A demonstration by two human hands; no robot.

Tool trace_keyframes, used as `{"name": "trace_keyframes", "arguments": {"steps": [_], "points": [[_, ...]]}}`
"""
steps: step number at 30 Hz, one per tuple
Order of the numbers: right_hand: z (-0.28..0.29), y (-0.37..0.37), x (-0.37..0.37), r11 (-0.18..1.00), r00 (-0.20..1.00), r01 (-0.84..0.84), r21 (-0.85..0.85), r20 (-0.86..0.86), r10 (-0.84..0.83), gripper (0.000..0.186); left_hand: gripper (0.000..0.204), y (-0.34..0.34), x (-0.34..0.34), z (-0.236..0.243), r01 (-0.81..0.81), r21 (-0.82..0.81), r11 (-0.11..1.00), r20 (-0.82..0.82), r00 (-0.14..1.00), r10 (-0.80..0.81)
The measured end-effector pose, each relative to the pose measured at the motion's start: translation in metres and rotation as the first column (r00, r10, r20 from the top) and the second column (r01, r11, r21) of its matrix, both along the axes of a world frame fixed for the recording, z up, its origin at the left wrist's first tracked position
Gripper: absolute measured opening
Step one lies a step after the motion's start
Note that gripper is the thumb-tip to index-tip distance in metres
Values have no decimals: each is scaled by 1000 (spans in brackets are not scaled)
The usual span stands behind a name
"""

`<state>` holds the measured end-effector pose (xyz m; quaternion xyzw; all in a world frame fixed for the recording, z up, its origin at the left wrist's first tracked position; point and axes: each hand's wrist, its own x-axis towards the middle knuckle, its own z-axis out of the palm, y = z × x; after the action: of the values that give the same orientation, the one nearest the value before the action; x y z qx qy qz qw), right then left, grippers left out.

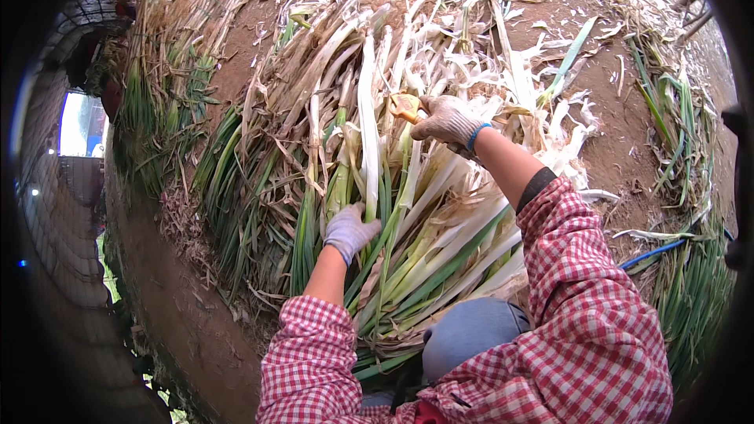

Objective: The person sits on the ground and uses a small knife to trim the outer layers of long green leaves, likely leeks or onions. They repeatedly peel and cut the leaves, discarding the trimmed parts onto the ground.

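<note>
My left hand (350, 229), in a pale glove, is closed around the lower green part of a long white-shanked leek (367, 110), which lies lengthwise on a loose pile of leeks (440, 267) with dry, peeled leaves. My right hand (449, 120), in a knit glove with a blue band at the wrist, grips a small yellow tool (404, 106) above the pile, just right of that leek's upper part. The tool's exact shape is partly hidden by my fingers. My bent knee (471, 338) in blue trousers is at the pile's near edge.
Another bundle of leeks (165, 86) with roots and green tops lies at the left, more (691, 306) along the right beside a blue hose or strap (652, 253). Brown ground (616, 157) with scraps surrounds the pile. A dark mesh structure and a bright opening (80, 126) are at the far left.
</note>
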<state>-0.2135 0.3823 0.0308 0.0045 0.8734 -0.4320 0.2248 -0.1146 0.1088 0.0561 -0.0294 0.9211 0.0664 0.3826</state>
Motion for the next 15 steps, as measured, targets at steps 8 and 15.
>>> {"name": "trace_keyframes", "arguments": {"steps": [8, 15], "points": [[42, 9, 68, 982, 981, 169, -79, 106, -160, 61, 55, -28, 69, -20, 245, 287, 926, 65, 959, -274], [26, -52, 156, 962, 952, -212, -172, 186, 243, 75, 50, -3, 113, -9, 449, 312, 837, -24, 885, -466]]}}
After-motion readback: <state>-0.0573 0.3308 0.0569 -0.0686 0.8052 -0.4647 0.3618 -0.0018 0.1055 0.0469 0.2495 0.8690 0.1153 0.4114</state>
